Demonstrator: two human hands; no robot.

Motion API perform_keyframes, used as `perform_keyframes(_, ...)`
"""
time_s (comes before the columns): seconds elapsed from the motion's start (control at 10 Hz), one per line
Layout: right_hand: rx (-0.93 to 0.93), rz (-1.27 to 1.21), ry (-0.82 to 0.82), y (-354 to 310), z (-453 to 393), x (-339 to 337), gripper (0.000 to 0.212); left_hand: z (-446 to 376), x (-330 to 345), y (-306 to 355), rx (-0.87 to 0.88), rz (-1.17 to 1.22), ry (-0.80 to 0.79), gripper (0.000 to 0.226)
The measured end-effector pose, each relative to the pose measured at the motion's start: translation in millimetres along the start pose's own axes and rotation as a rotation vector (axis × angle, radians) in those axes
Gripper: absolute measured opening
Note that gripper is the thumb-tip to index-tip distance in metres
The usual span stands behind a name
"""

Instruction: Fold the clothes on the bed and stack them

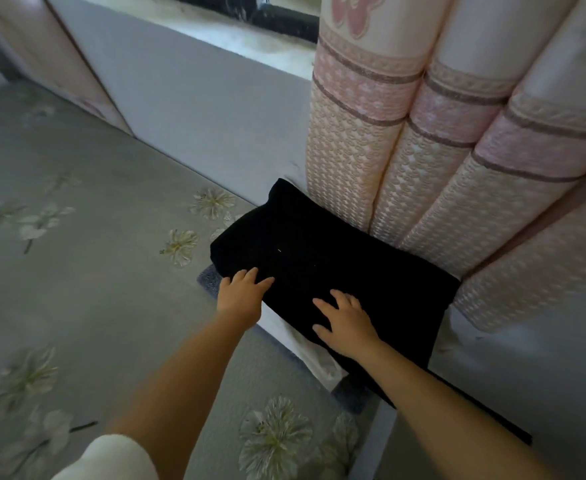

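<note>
A folded black garment (336,258) lies on top of a small stack at the bed's right edge, against the curtain. Under it a white folded piece (310,353) and a grey-blue one (209,279) stick out. My left hand (242,295) rests with straight fingers on the black garment's near left corner. My right hand (345,322) lies flat on its near edge, fingers spread. Neither hand holds any cloth.
The bed (94,289) has a grey-green cover with pale flowers and stretches left and toward me. A pink patterned curtain (440,168) hangs right behind the stack. A grey wall (198,109) and a window sill (250,39) lie beyond.
</note>
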State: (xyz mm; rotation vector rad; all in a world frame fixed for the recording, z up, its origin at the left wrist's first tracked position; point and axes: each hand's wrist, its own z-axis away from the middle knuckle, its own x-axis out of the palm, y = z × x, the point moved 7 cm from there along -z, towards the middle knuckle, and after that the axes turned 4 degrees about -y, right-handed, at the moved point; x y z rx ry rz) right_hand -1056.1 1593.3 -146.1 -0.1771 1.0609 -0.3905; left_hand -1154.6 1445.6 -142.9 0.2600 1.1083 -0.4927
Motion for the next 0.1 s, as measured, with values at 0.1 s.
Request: perform_keyframes(0.1, -0.002, 0.037, 0.098, -0.2, 1.8, -33.4, 0.054, 17.8, -19.5, -8.5, -0.049, 0.097, 0.058, 0.050)
